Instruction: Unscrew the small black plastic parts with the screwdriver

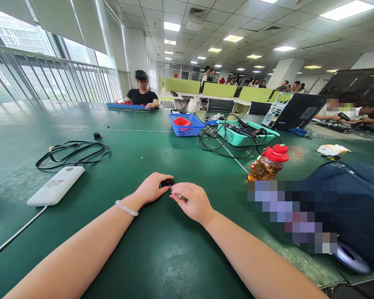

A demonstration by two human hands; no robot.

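My left hand (149,189) is closed on a small black part (166,182), gripping it between thumb and fingers just above the green table (177,257). Pinched in my right hand (191,201) is a slim screwdriver-like tool (180,197) with a brownish end. Its front end points toward the black part, but the fingers hide most of it. The two hands are close together, fingertips nearly touching. I cannot tell whether the tool touches the part.
On the left lie a white power bank (56,185), a black cable (71,155) and a small black piece (97,136). Ahead stand a blue basket (187,131) and a teal basket (237,139) with cables. A red-lidded bottle (268,164) and dark bag (355,207) are right. A person (141,96) sits opposite.
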